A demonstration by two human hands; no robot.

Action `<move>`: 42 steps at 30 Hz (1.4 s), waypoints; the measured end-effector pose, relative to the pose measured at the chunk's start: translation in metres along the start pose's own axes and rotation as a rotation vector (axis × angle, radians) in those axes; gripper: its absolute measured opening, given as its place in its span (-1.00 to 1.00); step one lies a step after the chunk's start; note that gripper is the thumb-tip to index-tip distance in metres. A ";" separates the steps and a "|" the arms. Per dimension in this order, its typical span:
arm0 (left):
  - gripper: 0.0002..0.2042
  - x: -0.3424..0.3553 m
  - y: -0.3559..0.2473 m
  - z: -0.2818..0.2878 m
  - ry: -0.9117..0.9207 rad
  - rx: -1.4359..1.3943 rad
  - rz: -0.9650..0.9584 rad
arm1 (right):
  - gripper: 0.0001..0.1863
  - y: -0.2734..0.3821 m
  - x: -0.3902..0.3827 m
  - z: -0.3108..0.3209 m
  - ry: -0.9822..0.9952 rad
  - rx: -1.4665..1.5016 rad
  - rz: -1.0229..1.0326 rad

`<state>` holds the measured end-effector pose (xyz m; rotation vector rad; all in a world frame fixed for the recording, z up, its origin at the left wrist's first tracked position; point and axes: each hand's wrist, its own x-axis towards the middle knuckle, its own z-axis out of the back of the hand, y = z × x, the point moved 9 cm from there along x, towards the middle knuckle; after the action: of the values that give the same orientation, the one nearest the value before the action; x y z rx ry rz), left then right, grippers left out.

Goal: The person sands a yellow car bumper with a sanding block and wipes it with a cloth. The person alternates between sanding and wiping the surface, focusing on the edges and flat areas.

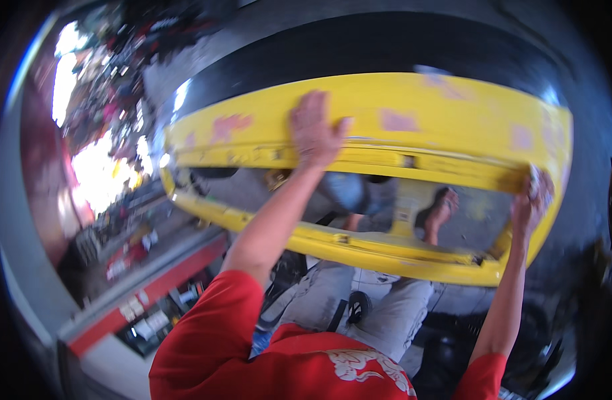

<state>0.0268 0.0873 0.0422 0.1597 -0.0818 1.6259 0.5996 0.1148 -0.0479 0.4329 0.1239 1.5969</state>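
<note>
A large yellow car body panel [366,100], which looks like a bumper, stretches across in front of me. Pinkish and pale patches [399,121] mark its yellow surface, and a long opening runs through its lower half. My left hand [315,130] lies flat on the upper yellow band, fingers spread, holding nothing. At the panel's right end, my right hand [533,200] is closed round a small whitish piece [534,179] and presses it to the yellow edge. Blur and the fingers hide what kind of piece it is.
A broad black section [359,47] lies along the panel's far side. To the left stands a red-edged shelf or bench [153,290] with small items on it. Cluttered goods [126,80] fill the far left. My bare foot [441,208] shows through the panel's opening.
</note>
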 end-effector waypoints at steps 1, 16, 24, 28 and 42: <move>-0.24 0.000 0.001 -0.001 0.020 -0.016 0.035 | -0.61 0.024 0.000 -0.012 0.065 -0.198 0.094; -0.59 -0.099 0.184 0.092 -0.021 -1.311 0.325 | -0.33 0.591 -0.068 -0.073 0.441 0.262 0.753; -0.67 -0.352 0.458 0.135 -0.233 -0.929 0.876 | -0.26 0.890 -0.115 -0.152 0.511 0.391 0.899; -0.50 -0.398 0.477 0.115 -0.176 -0.454 0.868 | -0.31 0.972 -0.134 -0.181 0.555 0.407 0.881; -0.45 -0.400 0.454 0.095 -0.128 -0.162 0.680 | -0.47 0.529 -0.063 -0.064 0.452 -0.006 0.509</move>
<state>-0.3985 -0.3498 0.0945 0.1158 -0.4007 2.2746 0.0821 0.0215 0.0596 0.0889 0.3752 2.1802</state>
